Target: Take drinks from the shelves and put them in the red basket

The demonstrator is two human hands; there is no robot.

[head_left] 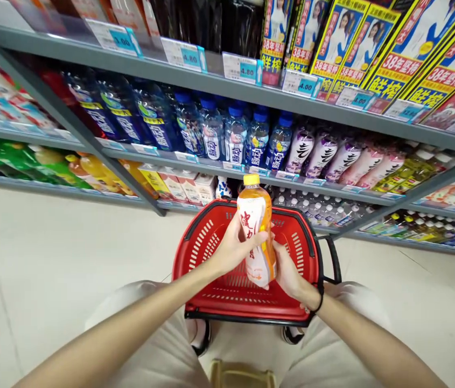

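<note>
Between my hands, above a red shopping basket [176, 264], is an orange drink bottle [256, 264] with a yellow cap and a white label with red characters. It stands nearly upright, tilted a little. My left hand [233, 245] wraps around its left side, the thumb lying across the label. On the other side my right hand [287, 267] closes on the lower right of the bottle, its fingers partly hidden behind it. The basket has slotted red walls and a black rim, and its black handle [334, 261] hangs out at the right.
Drink shelves [227, 89] stretch across the front, with blue-capped bottles [235, 134] on the middle level and yellow cartons [336, 37] above. Under the basket are my feet on a pale floor [49, 258]. A yellowish stool [243, 374] shows at the bottom edge.
</note>
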